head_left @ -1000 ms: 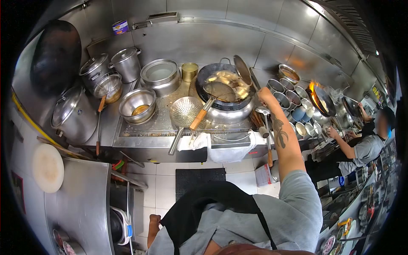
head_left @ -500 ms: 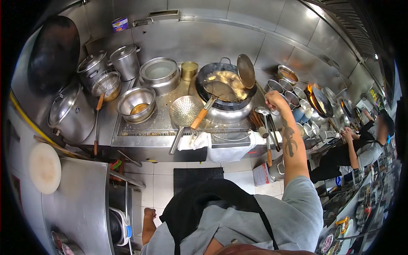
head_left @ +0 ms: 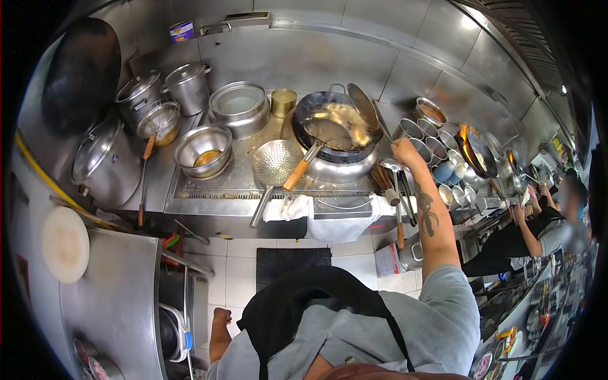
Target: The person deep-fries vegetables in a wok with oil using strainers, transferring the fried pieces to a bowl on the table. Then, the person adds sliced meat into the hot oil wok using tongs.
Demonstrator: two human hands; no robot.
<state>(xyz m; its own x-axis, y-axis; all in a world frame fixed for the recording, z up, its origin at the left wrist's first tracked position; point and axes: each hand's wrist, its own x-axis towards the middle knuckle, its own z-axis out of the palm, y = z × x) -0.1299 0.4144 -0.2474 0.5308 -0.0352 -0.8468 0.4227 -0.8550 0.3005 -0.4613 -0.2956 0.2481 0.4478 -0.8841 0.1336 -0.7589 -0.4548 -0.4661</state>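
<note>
My right hand (head_left: 407, 154) is closed round the handle of a ladle (head_left: 363, 106), whose dark round bowl tilts over the right rim of a black wok (head_left: 304, 104). Pale pieces of food (head_left: 345, 117) lie in bubbling oil inside the wok. A wire skimmer (head_left: 324, 131) with a wooden handle rests across the wok's front. Left of it lies a perforated strainer (head_left: 277, 163) on the stove top. Low in the view, my left hand (head_left: 222, 315) hangs beside my body with curled fingers, far from the stove; nothing shows in it.
A steel bowl (head_left: 204, 152), lidded pots (head_left: 188, 82) and a tin (head_left: 283, 102) stand left of the wok. Metal cups (head_left: 436, 147) stand to the right. Flames rise beside another wok (head_left: 476, 152), near people (head_left: 557, 228) at the far right. A white cloth (head_left: 345, 221) hangs at the front edge.
Over the wok, the ladle first rose more upright, then tipped back toward the food. My right hand moved right, then slightly back left. My left hand stays low.
</note>
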